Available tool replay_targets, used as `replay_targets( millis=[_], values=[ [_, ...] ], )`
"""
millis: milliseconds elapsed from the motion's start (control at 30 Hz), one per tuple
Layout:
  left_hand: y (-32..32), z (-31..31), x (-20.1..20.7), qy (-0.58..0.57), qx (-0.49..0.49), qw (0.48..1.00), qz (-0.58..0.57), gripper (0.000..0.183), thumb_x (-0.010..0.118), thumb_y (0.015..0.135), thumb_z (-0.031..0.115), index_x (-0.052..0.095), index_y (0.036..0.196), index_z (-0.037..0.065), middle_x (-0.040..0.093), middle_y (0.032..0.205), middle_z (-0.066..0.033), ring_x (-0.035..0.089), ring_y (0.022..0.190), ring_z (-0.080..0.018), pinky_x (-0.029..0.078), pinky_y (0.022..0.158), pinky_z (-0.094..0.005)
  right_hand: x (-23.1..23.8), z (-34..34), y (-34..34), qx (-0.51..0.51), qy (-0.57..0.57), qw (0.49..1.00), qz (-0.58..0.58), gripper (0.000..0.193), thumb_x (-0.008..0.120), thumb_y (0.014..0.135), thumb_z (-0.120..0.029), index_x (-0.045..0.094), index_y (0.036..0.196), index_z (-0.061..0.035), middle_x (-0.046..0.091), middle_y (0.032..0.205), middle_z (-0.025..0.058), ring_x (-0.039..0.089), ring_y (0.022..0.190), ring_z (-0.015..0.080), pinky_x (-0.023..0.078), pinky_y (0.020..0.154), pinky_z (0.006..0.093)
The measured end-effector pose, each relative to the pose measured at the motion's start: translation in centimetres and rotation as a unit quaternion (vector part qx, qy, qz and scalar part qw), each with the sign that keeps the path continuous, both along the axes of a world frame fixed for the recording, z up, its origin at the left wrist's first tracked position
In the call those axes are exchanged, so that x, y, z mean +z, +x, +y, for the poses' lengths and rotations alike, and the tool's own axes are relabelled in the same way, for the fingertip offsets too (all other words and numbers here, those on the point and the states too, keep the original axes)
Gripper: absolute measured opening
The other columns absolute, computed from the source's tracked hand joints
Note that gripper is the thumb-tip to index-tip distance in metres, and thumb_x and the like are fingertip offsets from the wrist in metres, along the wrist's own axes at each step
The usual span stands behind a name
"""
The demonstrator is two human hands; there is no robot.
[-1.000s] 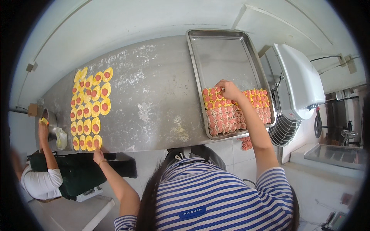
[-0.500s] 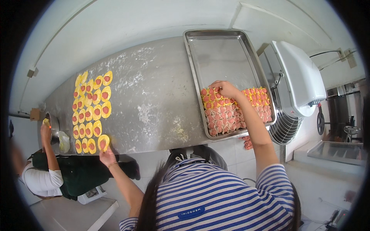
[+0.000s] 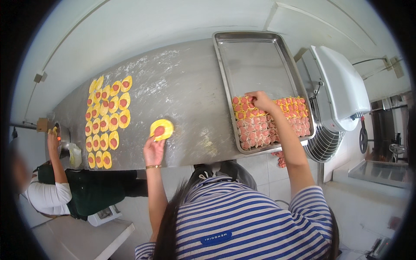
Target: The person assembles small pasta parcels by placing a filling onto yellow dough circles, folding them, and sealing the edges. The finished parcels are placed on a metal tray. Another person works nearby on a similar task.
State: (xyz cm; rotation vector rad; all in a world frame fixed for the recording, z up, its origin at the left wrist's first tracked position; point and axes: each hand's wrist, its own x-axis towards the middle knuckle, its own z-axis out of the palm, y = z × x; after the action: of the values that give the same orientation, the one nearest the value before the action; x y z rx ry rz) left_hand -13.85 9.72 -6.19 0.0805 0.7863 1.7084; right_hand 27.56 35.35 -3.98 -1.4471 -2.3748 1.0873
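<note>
At nine o'clock sits a metal bowl [image 3: 64,142], contents unclear. Yellow rounds [image 3: 104,123] lie in rows, probably for easy reach. The left hand [image 3: 154,152] clamps a filled round [image 3: 166,125] by its rim, seemingly sparing the filling. At two o'clock, a tray [image 3: 251,65] holds packed dumplings [image 3: 256,130] toward six; the right hand's [image 3: 262,102] fingers bunch there, grip uncertain.

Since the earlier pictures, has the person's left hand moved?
Yes. Judged against the metal tray, the left hand has moved right, closer to it, carrying a yellow wrapper away from the rows.
</note>
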Motion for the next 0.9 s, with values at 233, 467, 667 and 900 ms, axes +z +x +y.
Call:
replay_targets(
  millis=[233, 467, 667, 900],
  values=[
    [6.8, 2.6, 4.0, 0.016, -0.137, 0.989, 0.050, 0.038, 0.044, 0.087, 0.007, 0.043, 0.124, -0.002, 0.051, 0.123, -0.0149, 0.053, 0.111, -0.0237, 0.045, 0.093, -0.0342, 3.2, -5.9, -9.3, -0.138, -0.046, 0.966, 0.214, 0.033, 0.056, 0.082, -0.004, 0.058, 0.115, -0.0016, 0.062, 0.102, 0.0066, 0.061, 0.086, 0.0136, 0.049, 0.074, 0.0279],
    [9.7, 2.8, 2.0, -0.111, -0.161, 0.966, 0.171, 0.042, 0.040, 0.087, 0.007, 0.041, 0.128, -0.001, 0.051, 0.122, -0.0102, 0.053, 0.110, -0.0191, 0.044, 0.093, -0.0313, -2.6, -14.0, -16.2, -0.195, -0.384, 0.821, 0.375, 0.023, 0.055, 0.088, -0.008, 0.056, 0.108, 0.0028, 0.061, 0.097, 0.0085, 0.061, 0.084, 0.0155, 0.053, 0.071, 0.0266],
    [9.5, 1.4, -2.8, -0.180, -0.121, 0.881, 0.420, 0.034, 0.041, 0.086, 0.000, 0.055, 0.117, -0.003, 0.060, 0.109, -0.0122, 0.060, 0.096, -0.0172, 0.050, 0.080, -0.0295, -4.5, -15.2, -16.1, -0.198, -0.395, 0.810, 0.387, 0.026, 0.057, 0.080, 0.003, 0.057, 0.106, 0.0042, 0.062, 0.096, 0.0091, 0.061, 0.086, 0.0149, 0.051, 0.076, 0.0258],
    [9.3, 1.5, -2.7, -0.167, -0.142, 0.865, 0.451, 0.032, 0.056, 0.084, -0.003, 0.056, 0.116, -0.003, 0.059, 0.105, -0.0073, 0.062, 0.090, -0.0160, 0.053, 0.077, -0.0258, -4.9, -17.0, -16.2, -0.154, -0.330, 0.834, 0.414, 0.031, 0.060, 0.076, 0.006, 0.059, 0.107, 0.0040, 0.064, 0.098, 0.0086, 0.060, 0.087, 0.0132, 0.048, 0.081, 0.0244]
  ],
)
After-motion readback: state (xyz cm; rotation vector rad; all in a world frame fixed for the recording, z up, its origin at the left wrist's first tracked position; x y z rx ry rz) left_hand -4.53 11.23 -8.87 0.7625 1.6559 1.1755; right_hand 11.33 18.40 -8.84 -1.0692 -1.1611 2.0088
